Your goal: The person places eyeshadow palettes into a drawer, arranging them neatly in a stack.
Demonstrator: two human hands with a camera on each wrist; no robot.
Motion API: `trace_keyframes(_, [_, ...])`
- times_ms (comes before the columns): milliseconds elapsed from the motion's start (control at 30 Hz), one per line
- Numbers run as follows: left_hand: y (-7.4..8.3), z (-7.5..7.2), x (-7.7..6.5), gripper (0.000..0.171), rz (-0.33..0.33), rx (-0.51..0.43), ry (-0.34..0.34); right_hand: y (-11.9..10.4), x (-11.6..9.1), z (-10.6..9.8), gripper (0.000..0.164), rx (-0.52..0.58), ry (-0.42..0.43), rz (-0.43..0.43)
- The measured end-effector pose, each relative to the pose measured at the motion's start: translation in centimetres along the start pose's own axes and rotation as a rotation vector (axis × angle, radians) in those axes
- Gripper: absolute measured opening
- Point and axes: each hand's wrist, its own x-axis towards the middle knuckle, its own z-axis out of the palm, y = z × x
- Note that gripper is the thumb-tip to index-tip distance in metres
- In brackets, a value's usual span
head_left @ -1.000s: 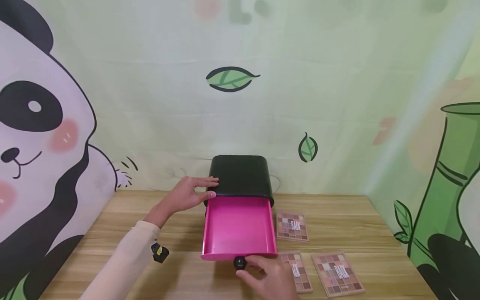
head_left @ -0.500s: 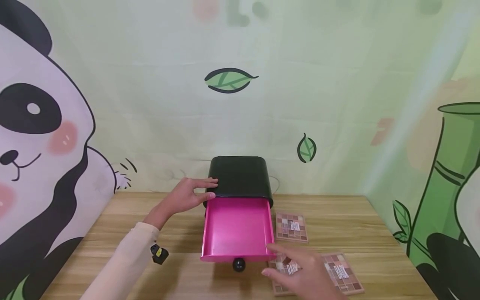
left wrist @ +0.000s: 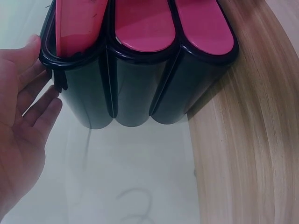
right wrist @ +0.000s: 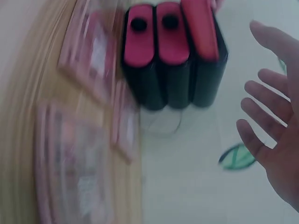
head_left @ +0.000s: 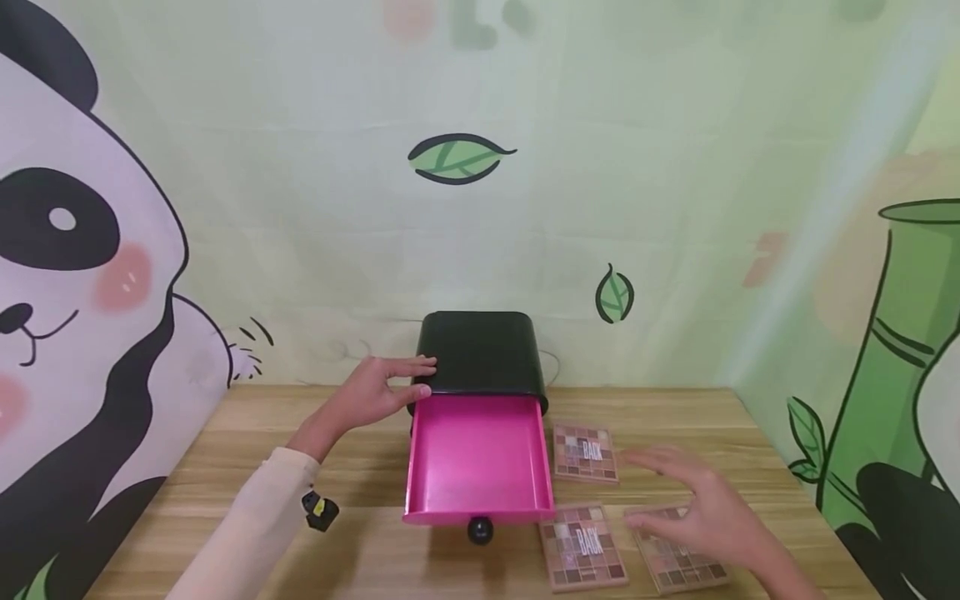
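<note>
A black cabinet of three stacked pink drawers stands at the back of the table. Its top drawer is pulled out and bare inside, a round black knob on its front. My left hand rests on the cabinet's upper left edge, fingers extended. Three eyeshadow palettes marked "BACK" lie flat at the right: a back palette, a front palette and a right-hand palette. Over the last one hovers my right hand, thumb and fingers spread, partly hiding it. The right wrist view shows that palm holding nothing.
A wood-grain table carries everything. Behind it hangs a green printed backdrop with a panda and leaves. A small black piece with a yellow patch shows beside my left sleeve.
My right hand has let go of the drawer knob and moved right, across the front palette to the right-hand one. My left hand and the drawer stay put.
</note>
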Motion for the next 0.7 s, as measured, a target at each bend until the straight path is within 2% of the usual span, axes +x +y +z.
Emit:
trace_keyframes(67, [0.0,0.0,0.0,0.04,0.0,-0.002,0.001,1.2,-0.3,-0.3,0.064,-0.002,-0.021,0.022])
trace_keyframes(267, [-0.1,0.1,0.1,0.039,-0.005,0.018,-0.001,4.6,-1.6,-0.6,0.069,-0.044,-0.078,-0.043])
trace_keyframes(400, [0.0,0.1,0.0,0.039,-0.013,0.023,0.0,6.6,-2.6,-0.8,0.076,-0.034,-0.108,-0.043])
trace_keyframes(500, [0.0,0.2,0.0,0.04,-0.011,0.014,0.003,7.7,-3.3,-1.1,0.08,-0.005,-0.151,-0.01])
trace_keyframes(700, [-0.1,0.2,0.0,0.039,0.001,0.016,0.008,9.4,-4.4,-1.6,0.075,0.064,-0.29,0.152])
